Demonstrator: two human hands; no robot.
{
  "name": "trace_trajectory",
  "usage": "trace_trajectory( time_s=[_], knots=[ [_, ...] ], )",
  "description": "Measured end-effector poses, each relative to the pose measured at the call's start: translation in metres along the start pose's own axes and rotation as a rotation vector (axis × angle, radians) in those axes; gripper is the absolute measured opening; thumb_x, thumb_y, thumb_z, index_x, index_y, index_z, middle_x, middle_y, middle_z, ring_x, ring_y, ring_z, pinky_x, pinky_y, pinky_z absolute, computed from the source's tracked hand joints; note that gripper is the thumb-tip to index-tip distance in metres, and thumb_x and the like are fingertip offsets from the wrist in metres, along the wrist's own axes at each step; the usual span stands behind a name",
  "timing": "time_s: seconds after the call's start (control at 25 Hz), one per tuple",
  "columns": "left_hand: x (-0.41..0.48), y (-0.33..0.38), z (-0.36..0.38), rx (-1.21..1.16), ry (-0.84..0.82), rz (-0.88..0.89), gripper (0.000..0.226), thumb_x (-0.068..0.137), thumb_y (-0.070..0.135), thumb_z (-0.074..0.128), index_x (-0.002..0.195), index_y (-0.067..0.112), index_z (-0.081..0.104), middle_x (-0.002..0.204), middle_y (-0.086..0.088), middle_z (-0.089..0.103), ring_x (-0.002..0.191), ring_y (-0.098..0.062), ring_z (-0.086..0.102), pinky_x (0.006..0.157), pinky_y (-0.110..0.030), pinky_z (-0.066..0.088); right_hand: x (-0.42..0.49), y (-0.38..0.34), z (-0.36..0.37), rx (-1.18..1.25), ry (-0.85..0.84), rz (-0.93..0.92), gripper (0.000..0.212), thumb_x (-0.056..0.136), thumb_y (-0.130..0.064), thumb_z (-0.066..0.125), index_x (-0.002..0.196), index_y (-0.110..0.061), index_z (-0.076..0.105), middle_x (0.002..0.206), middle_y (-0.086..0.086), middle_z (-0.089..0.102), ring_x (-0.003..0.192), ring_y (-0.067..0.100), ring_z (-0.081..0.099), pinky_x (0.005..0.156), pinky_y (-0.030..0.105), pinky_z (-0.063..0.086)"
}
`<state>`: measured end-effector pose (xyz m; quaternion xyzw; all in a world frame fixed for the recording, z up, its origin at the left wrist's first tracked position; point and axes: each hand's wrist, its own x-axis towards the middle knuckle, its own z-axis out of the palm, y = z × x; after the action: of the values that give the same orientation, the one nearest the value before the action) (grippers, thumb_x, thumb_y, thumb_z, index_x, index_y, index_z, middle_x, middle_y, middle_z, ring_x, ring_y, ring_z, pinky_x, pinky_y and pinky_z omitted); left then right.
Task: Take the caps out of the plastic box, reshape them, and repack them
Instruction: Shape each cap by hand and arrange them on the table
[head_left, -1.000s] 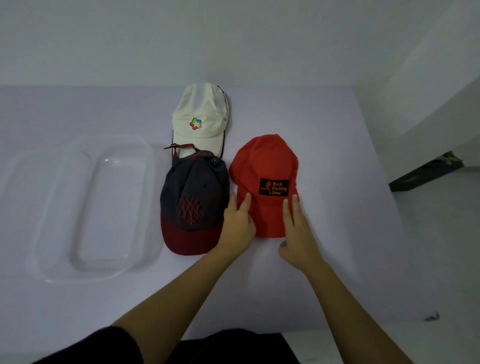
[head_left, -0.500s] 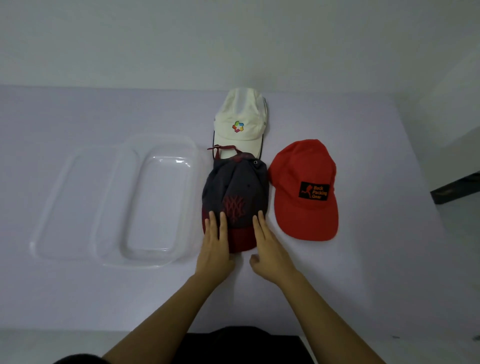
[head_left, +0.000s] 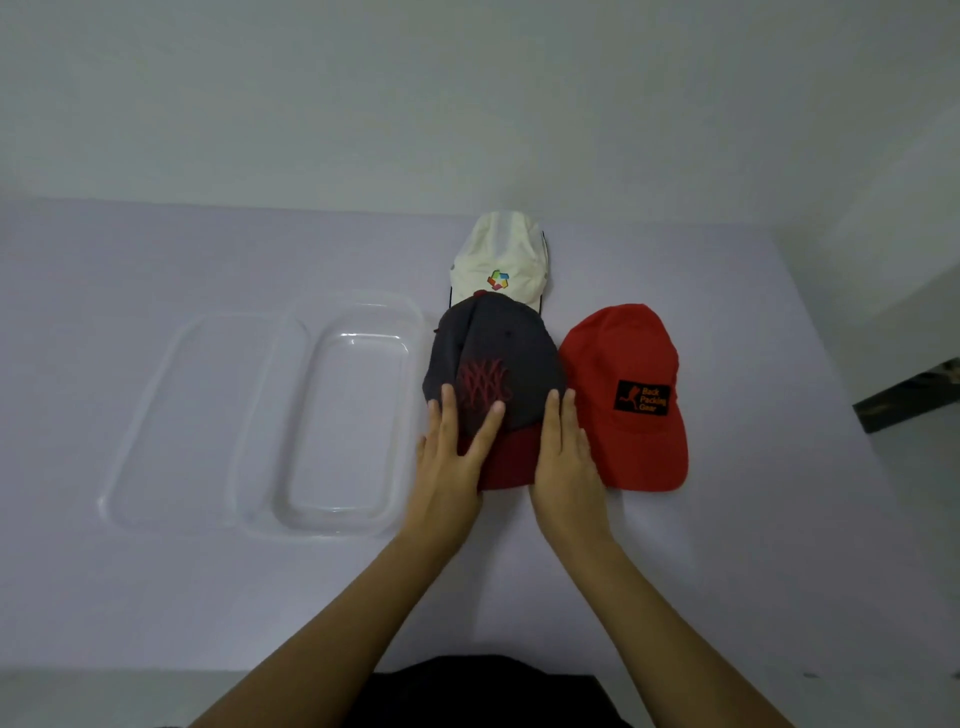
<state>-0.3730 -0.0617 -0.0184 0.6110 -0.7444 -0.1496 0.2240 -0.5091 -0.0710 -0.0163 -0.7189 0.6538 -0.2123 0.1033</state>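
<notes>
Three caps lie on a pale table (head_left: 727, 545). The dark cap (head_left: 498, 358) sits in the middle, and it is grey on top with a dark red brim and a red stitched mark on the front. The left hand (head_left: 449, 462) lies flat on the left side of this cap, with its fingers (head_left: 447, 415) spread out and stretched over the grey part and the brim. The right hand (head_left: 563, 457) lies flat on the right side of the same cap, with its fingers (head_left: 558, 415) close together and pointing away from the person. Both hands are open and pressing down, not closed around anything. The red cap (head_left: 618, 358) lies just to the right, touching the dark cap and the side of the right hand, and it has a black patch with orange words. The white cap (head_left: 496, 254) is behind the dark cap, and the dark cap covers its near edge. It has a small patch of many colours. The clear plastic box (head_left: 260, 415) sits to the left of the caps, just beside the dark cap, and it has nothing in it
</notes>
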Motion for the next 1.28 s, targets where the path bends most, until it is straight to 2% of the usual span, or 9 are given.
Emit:
trace_trajectory(
  time_s=[0.12,0.24,0.4,0.48,0.6,0.72,0.92,1.04,1.28],
  knots=[
    [0.007,0.006,-0.018,-0.217,0.105,0.062,0.068,0.096,0.023,0.046,0.142,0.035,-0.003,0.155,-0.002,-0.013,0.145,-0.023,-0.008,0.116,-0.032,0.010,0.000,-0.011,-0.009,0.178,0.086,-0.008,0.084,0.084,0.003,0.060,0.144,-0.007,0.001,0.152,0.021,0.022,0.139,0.032,0.029,0.111,0.049,0.032],
    [0.001,0.019,-0.027,-0.200,0.240,0.011,0.035,0.099,0.044,0.034,0.134,0.044,0.030,0.153,0.011,0.026,0.139,0.002,0.027,0.100,0.000,0.029,-0.004,-0.033,-0.017,0.666,-0.023,0.043,0.073,0.093,-0.012,0.048,0.149,-0.019,0.002,0.152,0.006,0.031,0.134,0.009,0.037,0.110,0.026,0.032],
    [0.001,0.018,-0.042,-0.470,0.138,0.032,0.064,0.096,0.009,0.042,0.144,0.025,0.003,0.158,-0.011,0.014,0.141,-0.018,0.029,0.109,-0.023,0.034,-0.009,-0.028,-0.027,0.774,-0.044,0.080,0.071,0.089,-0.014,0.042,0.146,-0.028,0.003,0.144,-0.016,0.030,0.126,-0.016,0.035,0.102,0.004,0.028],
    [0.004,0.001,-0.048,-0.393,0.087,0.055,0.075,0.091,-0.004,0.043,0.142,0.024,-0.005,0.157,-0.006,0.003,0.145,-0.021,0.017,0.114,-0.028,0.026,-0.010,-0.019,-0.036,0.663,-0.032,0.078,0.075,0.090,-0.007,0.044,0.141,-0.035,-0.004,0.145,-0.011,0.030,0.126,-0.006,0.036,0.101,0.008,0.029],
    [0.001,0.012,-0.042,-0.506,0.114,-0.023,0.066,0.095,0.000,0.040,0.143,0.027,0.004,0.153,0.004,0.019,0.142,-0.009,0.025,0.108,-0.008,0.026,-0.011,-0.027,-0.039,0.774,-0.045,0.071,0.077,0.086,-0.002,0.042,0.144,-0.032,0.002,0.138,-0.020,0.039,0.121,-0.015,0.042,0.097,0.003,0.031],
    [-0.008,0.031,-0.025,-0.638,0.180,-0.143,0.054,0.095,0.016,0.041,0.140,0.031,0.014,0.126,0.032,0.043,0.113,0.020,0.047,0.086,0.004,0.036,-0.014,-0.042,-0.034,0.880,-0.037,0.101,0.075,0.082,-0.004,0.042,0.148,-0.018,0.012,0.124,-0.032,0.043,0.111,-0.023,0.045,0.090,-0.001,0.034],
    [-0.010,0.009,-0.042,-0.552,0.098,-0.028,0.066,0.096,0.006,0.038,0.142,0.035,0.001,0.153,0.006,0.012,0.140,-0.003,0.023,0.108,-0.006,0.024,-0.007,-0.018,-0.050,0.516,0.057,-0.025,0.083,0.088,-0.003,0.058,0.146,-0.032,0.006,0.157,0.009,0.009,0.144,0.013,0.013,0.115,0.030,0.025],
    [-0.005,0.016,-0.049,-0.540,0.172,0.090,0.073,0.088,0.009,0.046,0.145,0.037,0.010,0.155,0.004,0.004,0.138,0.000,0.019,0.103,-0.011,0.036,-0.004,-0.016,-0.048,0.507,-0.013,-0.137,0.090,0.086,0.005,0.053,0.143,-0.049,0.008,0.157,-0.002,-0.014,0.147,0.019,-0.008,0.117,0.042,0.019],
    [-0.005,0.033,-0.043,-0.729,0.227,0.025,0.069,0.089,0.002,0.040,0.138,0.049,0.026,0.155,-0.007,0.022,0.144,-0.020,0.021,0.114,-0.025,0.026,-0.014,-0.036,-0.035,0.863,0.006,-0.081,0.072,0.089,-0.003,0.043,0.142,-0.040,0.013,0.157,-0.004,0.002,0.144,0.000,0.002,0.109,0.007,0.017]
  ],
)
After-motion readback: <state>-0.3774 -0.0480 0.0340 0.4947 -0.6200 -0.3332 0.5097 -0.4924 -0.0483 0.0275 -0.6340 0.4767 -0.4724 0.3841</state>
